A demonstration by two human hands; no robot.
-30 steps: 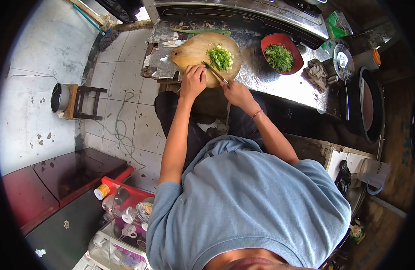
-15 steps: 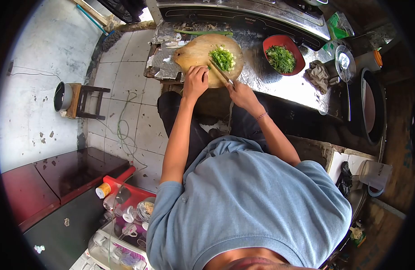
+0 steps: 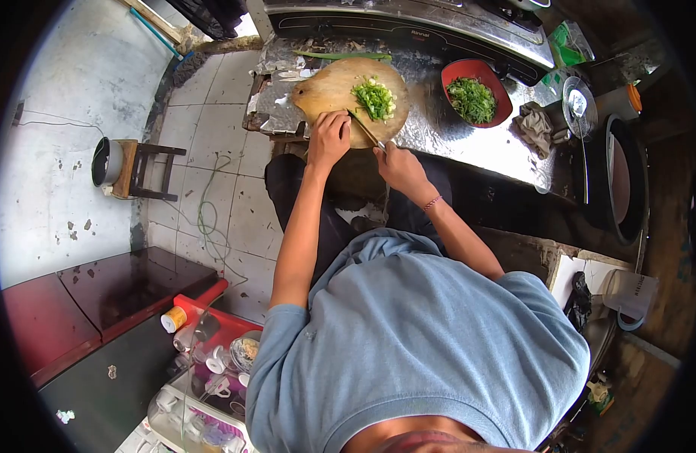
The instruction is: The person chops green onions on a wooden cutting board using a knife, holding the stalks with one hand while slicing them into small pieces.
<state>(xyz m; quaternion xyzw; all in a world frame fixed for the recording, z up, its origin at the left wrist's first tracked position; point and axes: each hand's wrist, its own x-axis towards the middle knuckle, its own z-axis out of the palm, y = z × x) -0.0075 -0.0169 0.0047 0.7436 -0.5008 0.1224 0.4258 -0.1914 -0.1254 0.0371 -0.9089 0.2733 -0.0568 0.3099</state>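
Chopping board (image 3: 327, 87): round, pale wood, flat on the foil-covered bench at its near edge.

Chopped green onion (image 3: 375, 99): loose heap of small green and white pieces on the far right part of the board.

Knife (image 3: 362, 126): narrow blade, slanted from the near board edge towards the heap, tip just short of it. Handle gripped in right hand (image 3: 398, 167).

Left hand (image 3: 329, 136): curled on the board's near edge, just beside the blade. Possibly pinning a stalk; view too small to confirm.
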